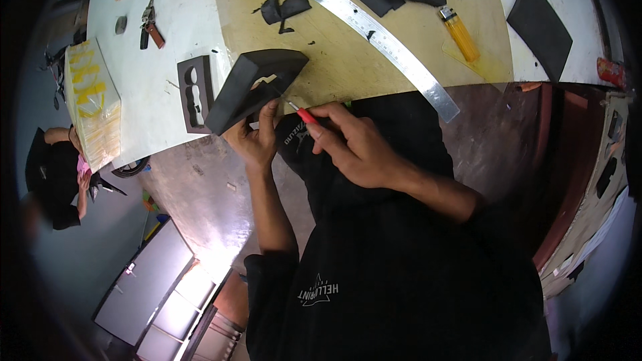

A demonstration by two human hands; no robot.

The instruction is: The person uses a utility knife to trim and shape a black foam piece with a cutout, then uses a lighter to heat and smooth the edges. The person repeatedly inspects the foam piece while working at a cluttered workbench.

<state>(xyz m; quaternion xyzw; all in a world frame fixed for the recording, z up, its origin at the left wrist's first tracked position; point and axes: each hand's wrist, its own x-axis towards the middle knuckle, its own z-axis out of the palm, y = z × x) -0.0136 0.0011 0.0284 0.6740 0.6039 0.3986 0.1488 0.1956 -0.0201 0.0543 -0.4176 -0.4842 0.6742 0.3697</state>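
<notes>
A thick black foam block (234, 83) with a cut-out opening is tilted up at the table's front edge. My left hand (253, 144) grips it from below, thumb on its near side. In my right hand (358, 152) is a slim red-handled tool (307, 115) with a thin metal shaft, pinched by the fingers. Its tip points toward the block's opening; whether it touches the foam I cannot tell. Just left of the block lies a flat dark foam piece (204, 79) with rounded cut-outs.
A long metal ruler (371, 32) crosses the yellowish mat (394, 70), its end jutting past the table edge. Foam scraps (287, 8), a yellow lighter (460, 37), a black sheet (545, 30), a folding tool (150, 27) and a taped package (93, 107) lie around. Another person (53, 174) is at far left.
</notes>
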